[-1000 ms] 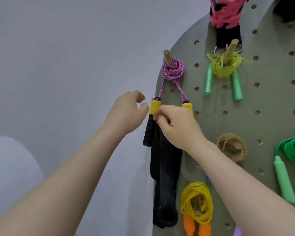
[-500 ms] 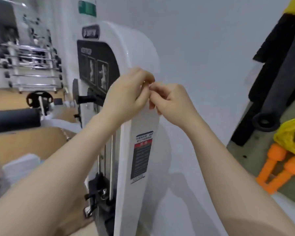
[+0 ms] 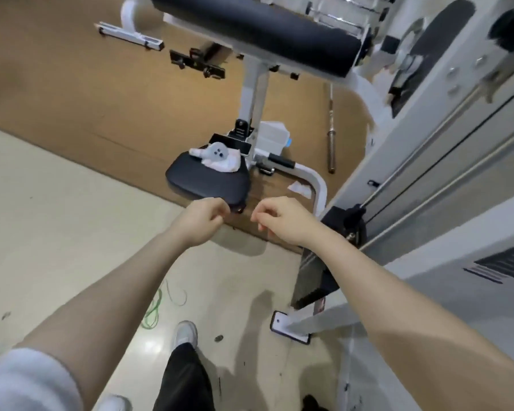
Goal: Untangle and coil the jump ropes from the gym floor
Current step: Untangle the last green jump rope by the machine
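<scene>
Your left hand point(image 3: 201, 222) and right hand point(image 3: 279, 222) hang apart in front of you with fingers loosely curled and holding nothing, above the edge of the black seat pad point(image 3: 208, 182) of the weight machine point(image 3: 445, 137). The green jump rope point(image 3: 158, 307) lies in loose loops on the pale floor point(image 3: 57, 232), below your left forearm and just ahead of your white shoe point(image 3: 186, 333). To do this step well, bend down, find a handle or free end before lifting, and draw the loops out one at a time so that no knot tightens.
</scene>
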`<state>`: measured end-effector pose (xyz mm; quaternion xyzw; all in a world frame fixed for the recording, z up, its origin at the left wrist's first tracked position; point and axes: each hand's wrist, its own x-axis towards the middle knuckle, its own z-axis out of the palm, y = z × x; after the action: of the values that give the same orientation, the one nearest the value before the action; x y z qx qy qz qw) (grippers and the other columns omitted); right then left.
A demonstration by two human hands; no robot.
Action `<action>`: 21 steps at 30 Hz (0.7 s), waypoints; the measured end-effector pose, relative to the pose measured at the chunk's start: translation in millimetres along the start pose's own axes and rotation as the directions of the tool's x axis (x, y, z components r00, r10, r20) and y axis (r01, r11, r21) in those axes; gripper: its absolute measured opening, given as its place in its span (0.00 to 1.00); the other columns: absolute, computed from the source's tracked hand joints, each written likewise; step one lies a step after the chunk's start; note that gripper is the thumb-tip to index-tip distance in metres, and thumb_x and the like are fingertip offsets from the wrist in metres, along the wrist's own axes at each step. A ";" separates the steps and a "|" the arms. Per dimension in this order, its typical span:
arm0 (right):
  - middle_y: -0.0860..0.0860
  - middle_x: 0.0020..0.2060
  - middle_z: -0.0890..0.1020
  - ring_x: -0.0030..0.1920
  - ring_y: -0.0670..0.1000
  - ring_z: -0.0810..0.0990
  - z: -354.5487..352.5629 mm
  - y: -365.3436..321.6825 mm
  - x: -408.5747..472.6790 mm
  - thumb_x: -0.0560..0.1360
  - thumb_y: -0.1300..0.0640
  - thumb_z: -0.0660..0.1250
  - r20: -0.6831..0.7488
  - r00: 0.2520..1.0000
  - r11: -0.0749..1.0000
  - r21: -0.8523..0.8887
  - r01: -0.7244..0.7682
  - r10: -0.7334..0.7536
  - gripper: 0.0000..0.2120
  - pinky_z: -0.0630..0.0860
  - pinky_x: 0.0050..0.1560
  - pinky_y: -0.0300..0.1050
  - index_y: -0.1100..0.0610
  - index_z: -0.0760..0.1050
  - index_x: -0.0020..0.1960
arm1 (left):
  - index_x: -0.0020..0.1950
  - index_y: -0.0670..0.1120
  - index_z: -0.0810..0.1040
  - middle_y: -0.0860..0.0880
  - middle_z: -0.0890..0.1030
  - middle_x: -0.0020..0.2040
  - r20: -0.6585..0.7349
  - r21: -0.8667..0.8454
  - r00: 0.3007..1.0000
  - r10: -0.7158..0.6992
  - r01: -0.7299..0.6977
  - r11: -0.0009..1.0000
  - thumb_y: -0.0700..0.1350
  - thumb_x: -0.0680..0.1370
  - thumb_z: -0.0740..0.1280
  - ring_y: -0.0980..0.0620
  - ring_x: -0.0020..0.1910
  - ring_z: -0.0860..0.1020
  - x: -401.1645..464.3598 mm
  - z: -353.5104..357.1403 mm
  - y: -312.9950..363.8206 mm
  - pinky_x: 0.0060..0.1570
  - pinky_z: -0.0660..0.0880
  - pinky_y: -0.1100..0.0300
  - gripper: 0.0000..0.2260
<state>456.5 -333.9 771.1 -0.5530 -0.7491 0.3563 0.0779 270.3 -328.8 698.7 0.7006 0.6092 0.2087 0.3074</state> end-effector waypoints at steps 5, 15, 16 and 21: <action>0.51 0.43 0.80 0.37 0.48 0.77 84.1 -34.4 99.7 0.78 0.60 0.59 0.278 0.960 0.994 -0.087 0.068 -0.041 0.08 0.74 0.38 0.38 0.57 0.77 0.48 | 0.55 0.40 0.78 0.43 0.79 0.56 -0.083 -0.118 0.947 -0.311 0.301 0.946 0.35 0.76 0.58 0.43 0.52 0.78 -21.6 -30.4 -118.7 0.48 0.68 0.62 0.12; 0.57 0.52 0.80 0.56 0.56 0.76 269.4 -51.0 272.0 0.78 0.60 0.58 0.525 0.850 0.973 -0.214 0.088 0.038 0.11 0.69 0.51 0.43 0.61 0.77 0.52 | 0.54 0.43 0.78 0.45 0.79 0.53 -0.018 -0.263 0.751 -0.661 0.634 0.727 0.39 0.78 0.59 0.47 0.46 0.76 -17.0 -49.1 -320.7 0.42 0.66 0.64 0.09; 0.58 0.53 0.80 0.56 0.57 0.75 290.5 -42.6 286.3 0.78 0.60 0.57 0.544 0.837 0.968 -0.239 0.079 0.066 0.11 0.69 0.52 0.44 0.61 0.77 0.52 | 0.55 0.43 0.77 0.46 0.79 0.54 -0.006 -0.276 0.732 -0.681 0.654 0.705 0.39 0.78 0.59 0.47 0.48 0.77 -14.0 -39.7 -340.6 0.42 0.66 0.64 0.10; 0.58 0.54 0.78 0.55 0.58 0.76 394.1 17.7 338.5 0.78 0.59 0.56 0.634 0.748 0.916 -0.391 0.090 0.197 0.11 0.70 0.49 0.44 0.61 0.75 0.54 | 0.58 0.41 0.75 0.44 0.78 0.53 0.049 -0.419 0.608 -0.792 0.733 0.536 0.39 0.79 0.59 0.42 0.52 0.78 -2.8 39.1 -436.7 0.47 0.68 0.61 0.10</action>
<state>141.4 -208.7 377.0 -0.4162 -0.7672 0.3714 -0.3166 -20.8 -308.3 371.5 0.2682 0.8180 0.2234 0.4573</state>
